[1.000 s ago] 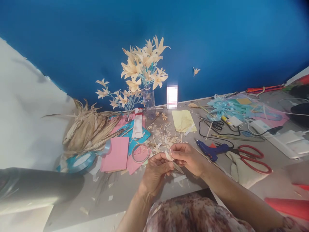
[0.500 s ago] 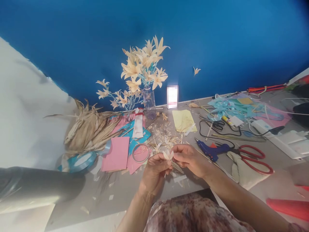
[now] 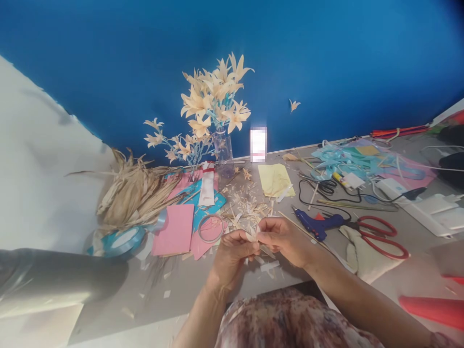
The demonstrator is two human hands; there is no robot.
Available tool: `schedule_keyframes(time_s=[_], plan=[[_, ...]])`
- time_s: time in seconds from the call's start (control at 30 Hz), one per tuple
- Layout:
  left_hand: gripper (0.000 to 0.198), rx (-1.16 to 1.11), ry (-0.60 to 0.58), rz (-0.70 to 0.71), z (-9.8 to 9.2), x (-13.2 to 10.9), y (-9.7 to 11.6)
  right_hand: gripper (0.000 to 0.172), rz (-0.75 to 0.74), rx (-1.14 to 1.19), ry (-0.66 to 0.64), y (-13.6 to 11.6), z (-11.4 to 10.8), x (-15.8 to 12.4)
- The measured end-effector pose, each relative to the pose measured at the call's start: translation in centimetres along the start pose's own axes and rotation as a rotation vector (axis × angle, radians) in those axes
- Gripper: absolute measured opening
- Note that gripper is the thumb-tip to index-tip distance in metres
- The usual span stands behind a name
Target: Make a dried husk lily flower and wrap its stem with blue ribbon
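My left hand (image 3: 232,253) and my right hand (image 3: 284,239) meet over the near edge of the grey table (image 3: 188,285). Both pinch a small pale husk flower (image 3: 253,236) between fingertips, its petals poking up between the thumbs. Beyond the hands lies a scatter of pale husk scraps (image 3: 246,205). Just left of my left hand a clear tape ring (image 3: 210,228) rests on pink paper (image 3: 176,229). Right of my right hand lie a blue glue gun (image 3: 319,224) and red-handled scissors (image 3: 380,234).
A glass vase of cream husk flowers (image 3: 217,104) stands against the blue wall. Dried husks (image 3: 134,193) pile at the left beside a blue tape roll (image 3: 121,241). A yellow sheet (image 3: 274,180), black cable (image 3: 326,191), blue ribbon scraps (image 3: 344,162) and a white cloth (image 3: 362,258) lie to the right.
The two hands have shifted slightly while working the small flower between the fingertips; its petals sit lower between the thumbs. Nothing else on the table has moved.
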State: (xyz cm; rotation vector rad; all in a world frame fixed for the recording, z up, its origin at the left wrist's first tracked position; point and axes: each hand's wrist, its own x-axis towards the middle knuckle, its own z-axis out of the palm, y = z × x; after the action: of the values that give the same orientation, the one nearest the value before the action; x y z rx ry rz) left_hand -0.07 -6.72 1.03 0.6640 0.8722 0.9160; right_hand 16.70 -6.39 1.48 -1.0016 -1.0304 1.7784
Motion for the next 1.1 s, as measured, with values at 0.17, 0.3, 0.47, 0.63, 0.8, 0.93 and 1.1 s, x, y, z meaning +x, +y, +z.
schedule_keyframes(time_s=[0.17,0.3,0.47,0.63,0.8,0.93,1.1], plan=[[0.019,0.035,-0.016,0.0,-0.3,0.05,0.05,0.035,-0.007,-0.051,-0.059,0.11,-0.11,-0.11],[0.017,0.041,-0.016,-0.015,-0.28,0.0,0.12,0.038,0.001,-0.029,-0.077,0.15,-0.13,-0.08],[0.018,0.054,-0.012,-0.007,-0.27,0.0,0.02,0.034,-0.031,-0.052,-0.039,0.43,-0.11,0.08],[0.018,0.095,0.01,0.067,-0.38,0.05,-0.3,0.033,-0.04,-0.039,0.036,0.42,0.1,0.26],[0.018,0.112,-0.022,0.127,-0.39,0.12,-0.51,0.033,-0.017,0.055,0.045,0.32,0.36,0.39],[0.016,0.171,0.011,0.191,-0.37,0.14,-0.66,0.033,-0.019,0.093,0.046,0.32,0.51,0.49],[0.013,0.138,0.049,0.211,-0.47,0.24,-0.78,0.033,-0.017,0.156,0.023,0.27,0.42,0.38]])
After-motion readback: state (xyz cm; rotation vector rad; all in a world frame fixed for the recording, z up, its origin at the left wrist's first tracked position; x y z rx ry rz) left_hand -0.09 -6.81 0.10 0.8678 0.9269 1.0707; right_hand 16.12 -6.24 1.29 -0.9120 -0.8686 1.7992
